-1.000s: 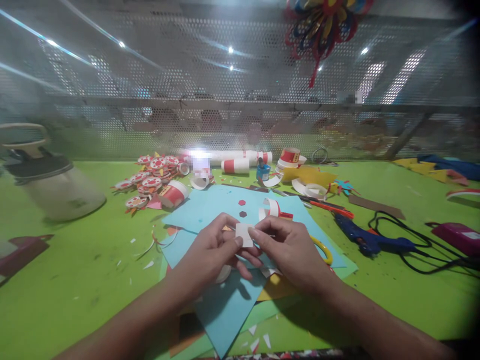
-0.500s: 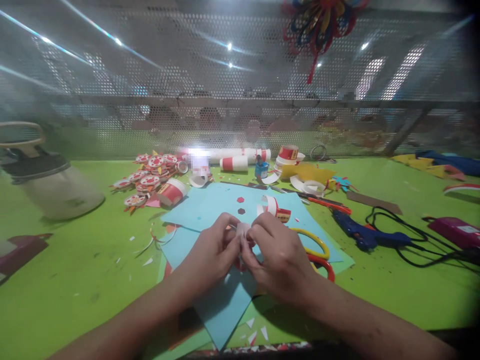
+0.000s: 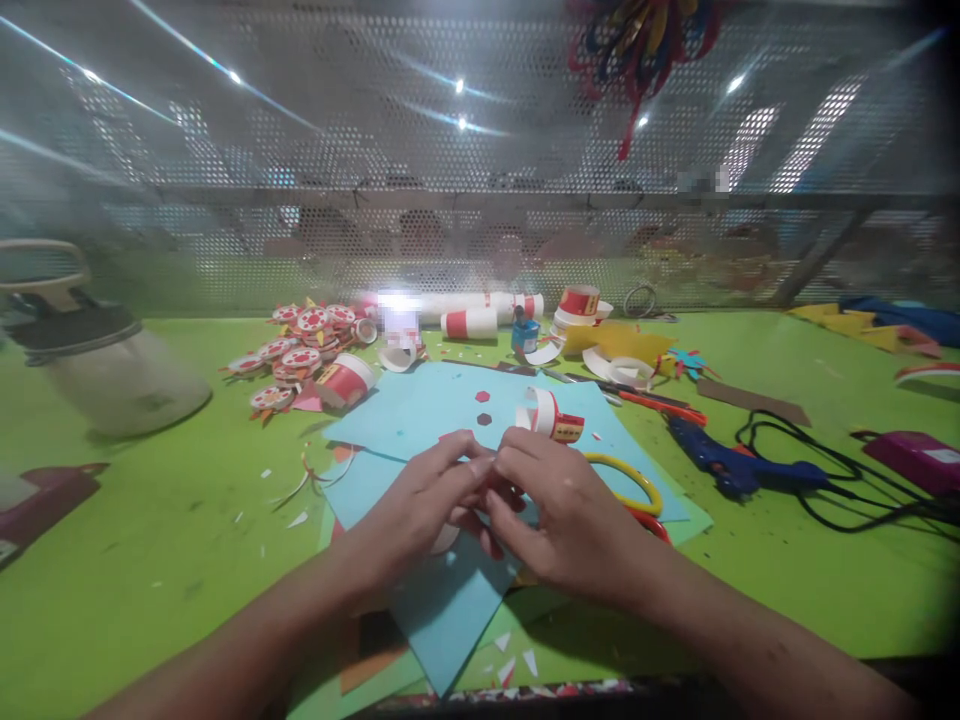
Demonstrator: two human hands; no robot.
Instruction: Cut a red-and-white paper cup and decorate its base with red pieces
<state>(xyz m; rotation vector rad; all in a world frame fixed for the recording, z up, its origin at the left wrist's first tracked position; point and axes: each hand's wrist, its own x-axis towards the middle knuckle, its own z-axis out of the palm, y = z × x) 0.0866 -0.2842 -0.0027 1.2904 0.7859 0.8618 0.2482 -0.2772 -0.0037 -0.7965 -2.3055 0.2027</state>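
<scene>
My left hand (image 3: 427,490) and my right hand (image 3: 551,500) meet over the light-blue paper (image 3: 442,595), fingers bent and pressed together. Between them is a small paper piece (image 3: 444,540), mostly hidden; a pale rounded edge shows under my left hand and a bit of red above its fingers. A red and a dark hexagonal cutout (image 3: 484,420) lie just beyond my fingertips. Beside my right hand are a curled strip of red-and-white paper cup (image 3: 547,414) and the yellow and red handles of scissors (image 3: 637,482), partly covered by that hand.
Paper turtle-like crafts (image 3: 300,345) are heaped at the back left near a cut paper cup (image 3: 345,382). A large plastic bottle with a handle (image 3: 120,370) stands at left. A blue glue gun (image 3: 720,458) with black cord lies right. Perforated metal mesh (image 3: 375,230) rises behind the table.
The fingers of both hands have closed further around the paper piece, which has turned. Its whitish upper part is now hidden, and a pale rounded edge shows below my left hand.
</scene>
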